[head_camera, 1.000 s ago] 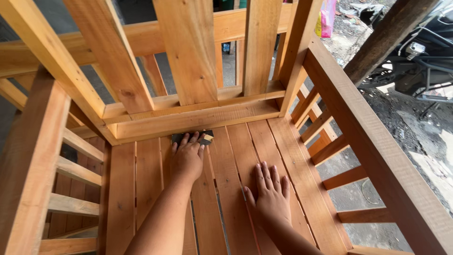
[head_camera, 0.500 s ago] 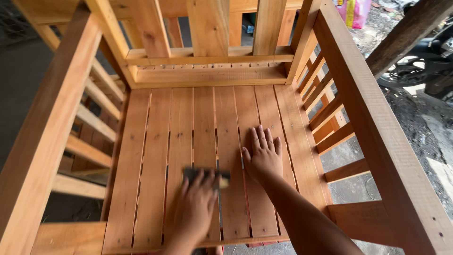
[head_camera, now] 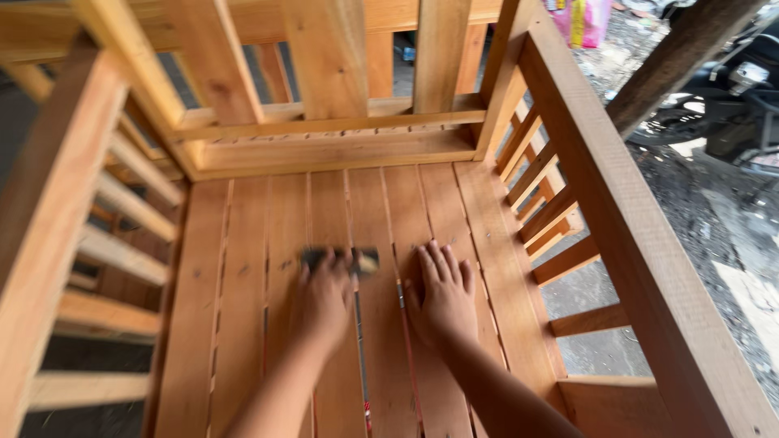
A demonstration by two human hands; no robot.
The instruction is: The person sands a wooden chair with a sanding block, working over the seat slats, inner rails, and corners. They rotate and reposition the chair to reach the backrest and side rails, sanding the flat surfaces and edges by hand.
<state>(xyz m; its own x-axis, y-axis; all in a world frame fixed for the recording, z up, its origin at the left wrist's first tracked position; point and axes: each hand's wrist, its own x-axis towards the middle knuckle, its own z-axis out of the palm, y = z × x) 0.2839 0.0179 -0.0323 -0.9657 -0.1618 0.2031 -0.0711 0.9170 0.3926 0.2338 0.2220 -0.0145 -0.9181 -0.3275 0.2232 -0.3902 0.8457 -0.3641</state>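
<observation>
A wooden chair fills the view from above, one seat of about seven slats with narrow gaps, railed in by two slatted sides and a slatted back. Open seat lies behind and left of the hands; bare ground shows past the right rail. Two hands rest mid-seat, just beside each other. The right hand lies flat, fingers spread, on the slats. The blurred left hand presses on one small dark block, fingers curled over it.
</observation>
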